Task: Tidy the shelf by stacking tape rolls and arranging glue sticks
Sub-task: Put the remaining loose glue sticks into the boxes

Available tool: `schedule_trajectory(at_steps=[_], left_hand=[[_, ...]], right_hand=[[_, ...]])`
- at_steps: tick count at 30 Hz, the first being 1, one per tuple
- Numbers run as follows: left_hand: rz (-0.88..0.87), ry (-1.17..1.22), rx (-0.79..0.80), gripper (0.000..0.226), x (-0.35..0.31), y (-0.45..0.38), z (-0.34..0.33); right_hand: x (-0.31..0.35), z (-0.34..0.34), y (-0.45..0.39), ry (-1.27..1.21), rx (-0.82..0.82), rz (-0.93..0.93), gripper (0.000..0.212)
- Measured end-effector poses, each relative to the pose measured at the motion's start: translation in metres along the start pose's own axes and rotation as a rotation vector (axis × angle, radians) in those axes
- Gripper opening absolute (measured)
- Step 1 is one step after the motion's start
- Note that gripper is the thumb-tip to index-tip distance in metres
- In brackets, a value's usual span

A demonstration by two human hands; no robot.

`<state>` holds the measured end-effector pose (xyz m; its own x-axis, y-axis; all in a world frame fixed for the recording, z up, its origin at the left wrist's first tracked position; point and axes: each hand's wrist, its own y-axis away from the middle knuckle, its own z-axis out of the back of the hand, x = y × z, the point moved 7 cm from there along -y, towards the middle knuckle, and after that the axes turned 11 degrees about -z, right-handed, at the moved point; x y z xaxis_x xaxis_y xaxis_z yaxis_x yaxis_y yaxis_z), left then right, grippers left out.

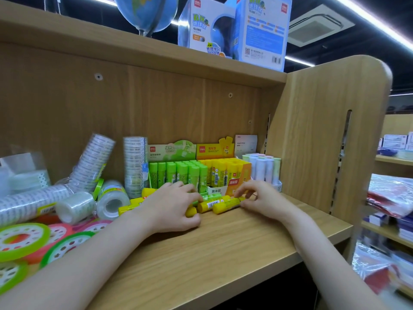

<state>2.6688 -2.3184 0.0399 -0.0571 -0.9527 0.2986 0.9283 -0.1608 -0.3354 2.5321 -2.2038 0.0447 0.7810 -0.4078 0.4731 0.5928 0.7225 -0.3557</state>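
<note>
Several yellow glue sticks lie loose on the wooden shelf, in front of the display boxes. My left hand rests over their left ends, fingers curled on a yellow stick. My right hand pinches the right end of another loose stick. Behind stand a green glue stick box, a yellow glue stick box and a pastel one. Clear tape roll stacks stand, lean and lie at the left.
Flat green and pink tape rolls crowd the front left of the shelf. A wooden side panel closes the right end. The shelf above carries a globe and globe boxes. More shelves with goods stand at the far right.
</note>
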Motion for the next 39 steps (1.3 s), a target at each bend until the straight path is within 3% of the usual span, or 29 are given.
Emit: schedule_trajectory(at_steps=[5,9,14,17,19,21,26,31,39], left_hand=[[0.008,-0.036,0.002,0.082,0.0,0.001,-0.001],[0.002,-0.015,0.039,0.064,-0.001,0.0,-0.002],[0.003,-0.038,0.061,0.055,-0.001,-0.001,-0.005],[0.007,-0.037,0.069,0.051,0.0,-0.001,-0.005],[0.009,-0.04,0.064,0.052,-0.001,-0.001,-0.005],[0.01,-0.038,0.066,0.052,-0.001,-0.001,-0.005],[0.017,-0.051,0.052,0.071,0.002,-0.001,-0.006],[0.015,-0.053,0.042,0.078,0.002,-0.003,-0.006],[0.017,-0.043,0.038,0.073,-0.001,-0.001,-0.003]], right_hand=[[0.006,-0.009,0.0,0.138,0.03,0.072,0.025],[0.008,-0.004,0.001,0.074,0.002,0.091,0.021],[0.002,0.028,-0.003,-0.536,-0.199,-0.035,0.02],[0.005,0.035,-0.012,-0.774,-0.225,-0.072,0.04],[0.015,0.038,-0.021,-0.662,-0.27,-0.021,0.057],[0.027,0.037,-0.03,-0.414,-0.367,0.039,0.059],[0.03,0.011,-0.048,0.032,-0.356,0.04,0.034],[0.031,0.014,-0.05,0.177,-0.406,0.043,0.019],[0.026,0.015,-0.045,0.293,-0.46,-0.008,0.03]])
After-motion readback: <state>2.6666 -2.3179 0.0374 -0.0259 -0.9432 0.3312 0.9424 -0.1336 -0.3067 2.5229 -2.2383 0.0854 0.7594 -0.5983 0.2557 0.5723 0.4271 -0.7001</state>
